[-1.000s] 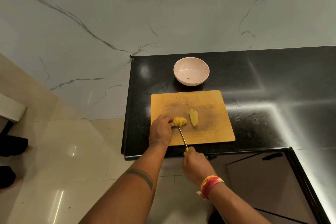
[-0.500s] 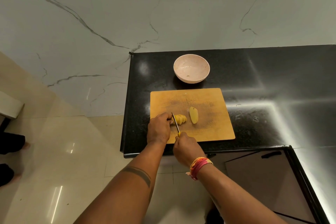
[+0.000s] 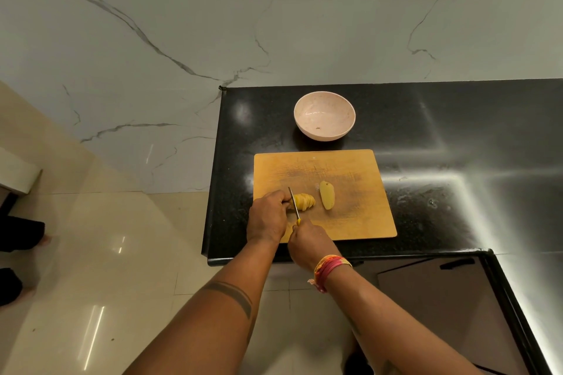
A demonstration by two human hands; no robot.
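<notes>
Head: potato [image 3: 304, 201], wooden board [image 3: 350, 167], black counter [image 3: 457, 131]

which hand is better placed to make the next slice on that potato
Right, most likely: the right hand grips the knife, its blade against the partly sliced potato half, while the left hand holds that half steady on the cutting board.

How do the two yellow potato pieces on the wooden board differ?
The sliced piece is cut into a fan of thin slices; the whole piece is uncut. The left hand holds the sliced piece while the knife, gripped by the right hand, stands against it; the whole piece lies alone, untouched. Both are yellow and rest on the board.
</notes>
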